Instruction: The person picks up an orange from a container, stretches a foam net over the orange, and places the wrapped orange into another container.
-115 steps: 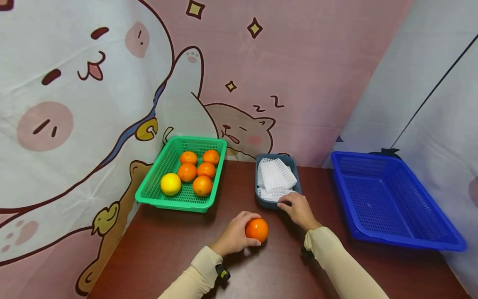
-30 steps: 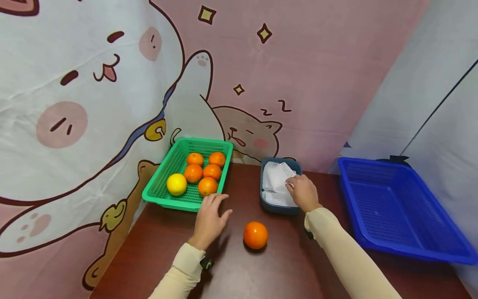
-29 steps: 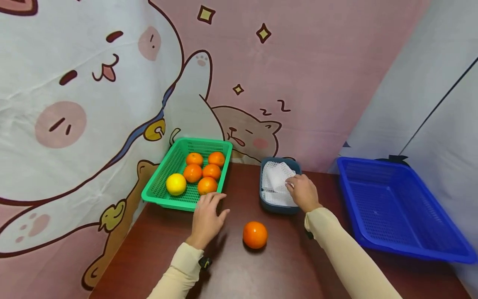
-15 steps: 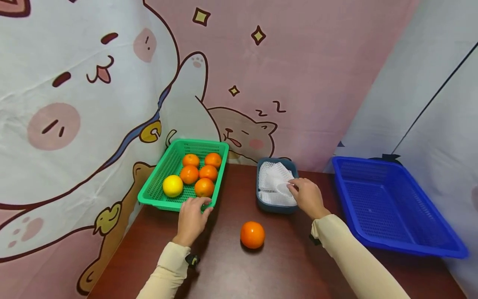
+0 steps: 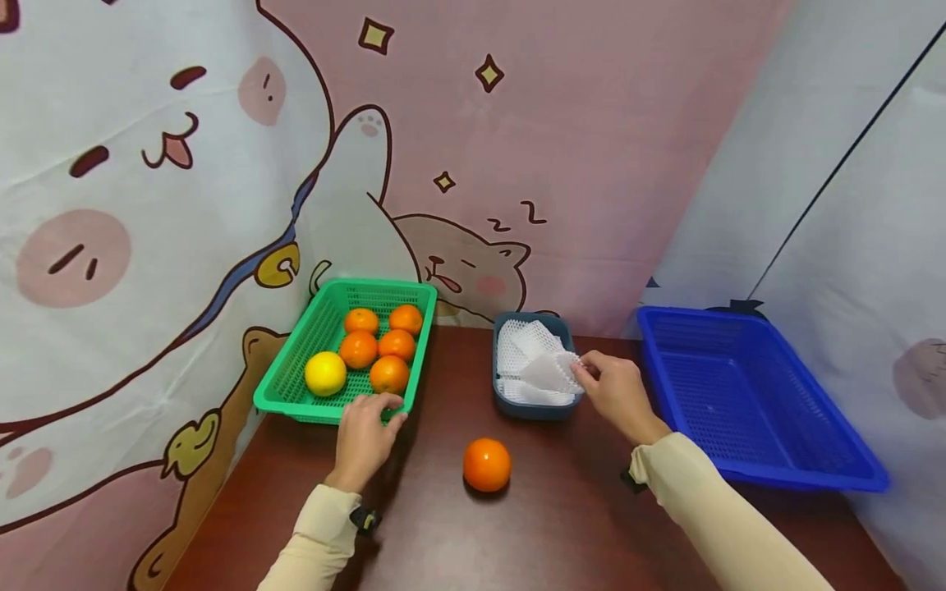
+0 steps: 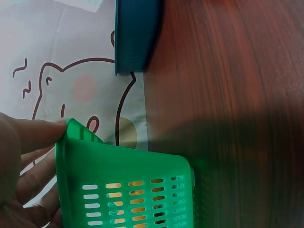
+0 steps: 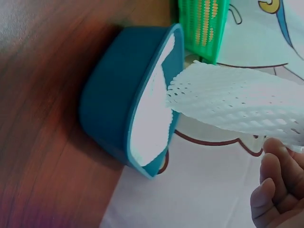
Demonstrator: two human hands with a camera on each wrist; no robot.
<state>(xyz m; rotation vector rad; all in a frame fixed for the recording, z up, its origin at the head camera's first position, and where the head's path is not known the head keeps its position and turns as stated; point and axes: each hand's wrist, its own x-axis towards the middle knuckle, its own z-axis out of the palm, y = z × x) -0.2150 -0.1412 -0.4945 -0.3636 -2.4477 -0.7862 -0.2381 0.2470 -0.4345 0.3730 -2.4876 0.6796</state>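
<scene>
In the head view my right hand (image 5: 619, 392) pinches a white foam fruit net (image 5: 553, 371) by its edge, raised over a small dark blue-grey box (image 5: 534, 410). The right wrist view shows the net (image 7: 228, 95) hanging between the fingertips and the box (image 7: 111, 90), with more white netting (image 7: 152, 118) inside. My left hand (image 5: 365, 435) rests at the front right corner of a green basket (image 5: 296, 409), fingers loosely bent and thumb at the rim (image 6: 61, 161). A lone orange (image 5: 487, 465) sits on the table between my hands.
The green basket contains several oranges (image 5: 359, 350) and one yellow fruit (image 5: 325, 373). A large blue basket (image 5: 761, 474) stands to the right, near my right forearm. Behind everything hangs a pink and white cartoon cloth (image 5: 591, 164). The table (image 5: 532, 533) is dark reddish wood.
My left hand has let go of the orange and moved left to the green basket's corner. My right hand has reached into the box and lifted a foam net partly out.
</scene>
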